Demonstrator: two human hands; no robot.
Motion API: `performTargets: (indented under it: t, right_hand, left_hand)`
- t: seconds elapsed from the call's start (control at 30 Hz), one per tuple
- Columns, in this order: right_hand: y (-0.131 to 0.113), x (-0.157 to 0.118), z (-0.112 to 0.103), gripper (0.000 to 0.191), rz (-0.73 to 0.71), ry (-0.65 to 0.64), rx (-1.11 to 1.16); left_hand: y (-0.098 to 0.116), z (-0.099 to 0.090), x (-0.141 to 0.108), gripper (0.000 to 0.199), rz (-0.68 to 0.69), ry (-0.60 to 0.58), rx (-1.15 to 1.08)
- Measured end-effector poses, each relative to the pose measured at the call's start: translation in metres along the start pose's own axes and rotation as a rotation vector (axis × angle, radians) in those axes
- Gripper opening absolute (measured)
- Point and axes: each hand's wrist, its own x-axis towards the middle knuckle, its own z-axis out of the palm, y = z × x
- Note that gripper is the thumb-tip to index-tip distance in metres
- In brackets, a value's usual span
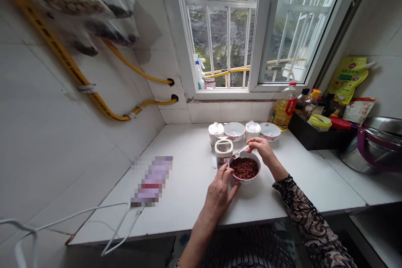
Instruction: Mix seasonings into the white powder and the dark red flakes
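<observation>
My left hand [220, 192] grips the side of a small white bowl [253, 157] on the white counter [188, 188]. The bowl holds dark red spice flakes [244, 168]. My right hand [262, 150] pinches the handle of a small white spoon [241, 150], whose tip rests at the bowl's far rim. Just behind the bowl stands a white lidded spice jar [223, 153], with its clear top and contents partly hidden by the spoon and bowl.
Small white jars [216, 132] and floral bowls [270, 131] line the counter's back. A cooking-oil bottle [284, 109], a black tray of condiments [317, 136] and a steel pot [373, 144] stand right. A blurred packet [152, 181] lies left, below yellow gas pipes [75, 67].
</observation>
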Motion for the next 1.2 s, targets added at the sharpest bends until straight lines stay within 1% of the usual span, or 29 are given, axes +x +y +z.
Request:
performTargets:
  t: [0.1, 0.2, 0.23, 0.33, 0.4, 0.47, 0.53, 0.63, 0.73, 0.8, 0.87, 0.93, 1.07, 1.13, 1.2]
  right_hand:
    - [-0.003, 0.001, 0.009, 0.015, -0.138, 0.071, -0.016]
    - [-0.004, -0.002, 0.023, 0.016, -0.372, 0.120, -0.196]
    - [-0.004, -0.004, 0.027, 0.015, -0.463, 0.109, -0.294]
    - [-0.005, -0.011, 0.035, 0.016, -0.717, 0.016, -0.564]
    - [-0.006, -0.013, 0.034, 0.018, -0.795, 0.004, -0.627]
    - [-0.007, -0.015, 0.026, 0.017, -0.776, 0.073, -0.602]
    - [-0.007, -0.015, 0.016, 0.016, -0.707, 0.153, -0.556]
    - [-0.004, -0.015, 0.002, 0.017, -0.628, 0.195, -0.572]
    - [0.003, -0.013, 0.002, 0.017, -0.593, 0.152, -0.693]
    - [0.007, -0.013, 0.008, 0.017, -0.557, 0.081, -0.754]
    - [0.009, -0.013, 0.014, 0.018, -0.504, 0.016, -0.749]
    - [0.009, -0.013, 0.016, 0.019, -0.412, -0.010, -0.662]
    - [0.006, -0.011, 0.010, 0.017, -0.166, 0.025, -0.386]
    - [0.004, -0.009, 0.007, 0.015, -0.108, 0.040, -0.290]
    - [0.003, -0.008, 0.005, 0.014, -0.095, 0.045, -0.240]
  left_hand:
    - [0.001, 0.000, 0.001, 0.045, 0.007, 0.009, 0.004]
    - [0.000, 0.001, 0.000, 0.045, 0.008, 0.015, 0.002]
    - [0.000, 0.001, 0.000, 0.045, 0.010, 0.017, 0.000]
    - [-0.001, 0.001, 0.000, 0.044, 0.012, 0.015, -0.006]
    - [-0.001, 0.001, 0.000, 0.044, 0.010, 0.011, -0.009]
    - [-0.001, 0.001, 0.000, 0.044, 0.006, 0.005, -0.010]
    - [-0.001, 0.001, -0.001, 0.044, -0.001, -0.001, -0.008]
    - [-0.001, 0.001, -0.001, 0.042, -0.010, -0.006, -0.009]
    - [-0.002, 0.001, -0.001, 0.042, -0.012, -0.003, -0.011]
    - [-0.002, 0.001, -0.001, 0.042, -0.009, -0.003, -0.010]
    - [-0.002, 0.000, -0.001, 0.042, -0.005, -0.007, -0.006]
    - [-0.002, 0.000, -0.001, 0.042, -0.002, -0.011, -0.009]
    - [-0.002, 0.001, -0.001, 0.042, -0.002, 0.006, -0.016]
    - [-0.002, 0.001, -0.001, 0.042, -0.004, 0.011, -0.015]
    - [-0.002, 0.002, -0.002, 0.042, -0.005, 0.011, -0.016]
